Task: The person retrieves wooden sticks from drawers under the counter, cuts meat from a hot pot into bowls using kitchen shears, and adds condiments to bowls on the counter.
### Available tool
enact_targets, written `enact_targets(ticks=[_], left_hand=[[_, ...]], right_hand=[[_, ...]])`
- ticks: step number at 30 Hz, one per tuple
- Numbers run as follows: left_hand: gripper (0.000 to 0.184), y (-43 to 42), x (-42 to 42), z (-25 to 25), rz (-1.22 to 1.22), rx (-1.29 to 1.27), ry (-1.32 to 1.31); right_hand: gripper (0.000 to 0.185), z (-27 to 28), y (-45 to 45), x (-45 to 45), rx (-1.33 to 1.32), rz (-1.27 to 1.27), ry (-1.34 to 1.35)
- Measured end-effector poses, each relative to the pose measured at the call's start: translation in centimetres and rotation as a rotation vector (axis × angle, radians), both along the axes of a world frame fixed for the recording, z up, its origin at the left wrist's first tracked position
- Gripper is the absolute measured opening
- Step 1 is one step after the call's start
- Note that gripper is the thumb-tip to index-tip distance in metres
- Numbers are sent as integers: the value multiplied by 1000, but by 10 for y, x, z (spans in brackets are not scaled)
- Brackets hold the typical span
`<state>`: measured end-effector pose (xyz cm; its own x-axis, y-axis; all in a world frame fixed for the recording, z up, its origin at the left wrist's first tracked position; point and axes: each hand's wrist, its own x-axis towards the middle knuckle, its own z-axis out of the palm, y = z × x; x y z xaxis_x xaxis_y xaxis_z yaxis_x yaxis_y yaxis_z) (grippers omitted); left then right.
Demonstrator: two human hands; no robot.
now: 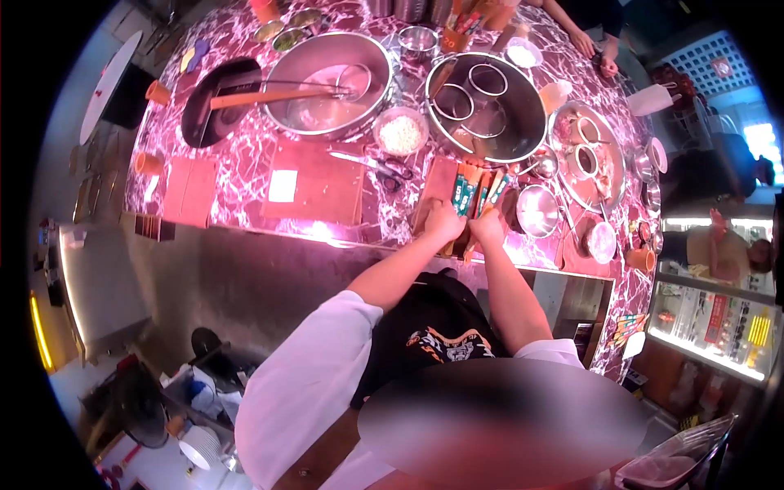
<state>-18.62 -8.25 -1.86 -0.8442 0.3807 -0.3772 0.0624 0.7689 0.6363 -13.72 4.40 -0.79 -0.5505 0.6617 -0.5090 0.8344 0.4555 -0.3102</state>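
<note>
My left hand (444, 222) and my right hand (487, 228) are side by side at the table's front edge, fingers closed around the lower ends of narrow packets (467, 189) with green and brown printing. The packets fan out upward over a brown mat (435, 181). Just beyond them stands a deep metal pot (487, 147) with ring-shaped tools inside. A small steel bowl (537, 211) is right of my right hand. Scissors (394, 170) lie to the left, near a bowl of white grains (401, 134).
A wide metal basin (327, 126) with a wooden-handled tool and a dark oval pan (196, 122) stand left. A round tray (600, 192) with ladles is at the right. Another person's hands (594, 51) rest at the far right edge.
</note>
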Motion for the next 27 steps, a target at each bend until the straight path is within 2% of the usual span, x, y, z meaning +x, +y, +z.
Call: enact_targets(ticks=[3,4,5,6,7,8,9,10,12,13,14,15,16,17,18,19,21,22,23,24,25,26,27], left_hand=[[62,9,-10,9,11,33,-120],[66,12,-10,9,17,44,-194],[70,20,-12,-14,-8,48,-223],[74,24,-16,-37,-30,49,-242],[83,22,-23,-9,-49,23,-400],[72,18,-25,38,-81,-35,-406],[62,20,-19,12,25,251,-528],[52,28,-20,-20,158,541,-648],[37,41,-29,-45,259,615,-764],[39,37,-33,-60,194,433,-686],[40,41,-39,-68,133,267,-593],[41,43,-35,-42,11,5,-419],[41,46,-27,-11,1,-18,-407],[41,54,-15,22,-9,-159,-249],[41,56,-7,37,-6,-297,-96],[43,57,-5,36,34,-309,-109],[44,58,-3,8,95,-335,-66],[44,62,-3,1,139,-341,-27],[38,65,4,19,143,-334,-36],[34,67,13,46,139,-304,-160],[31,69,15,73,158,-257,-261],[25,65,13,43,106,-340,-89],[26,64,16,61,115,-358,-8]], right_hand=[[75,0,-8,2,-13,-5,-2],[68,-30,1,5,-60,37,41],[60,-34,-3,7,-75,-7,73],[55,-6,-14,5,-80,-16,126],[48,-52,-2,5,-105,54,155],[44,-13,-12,8,-146,138,340],[38,-37,-5,3,-258,191,370],[32,-7,-11,3,-252,215,311],[31,2,-19,3,-207,351,273],[32,20,-21,5,-200,355,124],[32,26,-10,16,-210,339,128],[34,30,2,34,-190,324,230],[35,36,16,53,-168,307,338],[35,67,43,82,-43,261,541],[32,30,94,113,-202,-149,407],[36,39,124,149,-294,-496,947],[68,37,195,192,-147,-716,822],[74,13,221,203,-377,-885,790],[74,2,236,213,-472,-819,669],[67,1,242,218,-525,-727,751],[44,-62,275,236,-322,-465,844],[40,-22,257,223,-326,-474,918],[50,3,244,212,-501,-492,1021]])
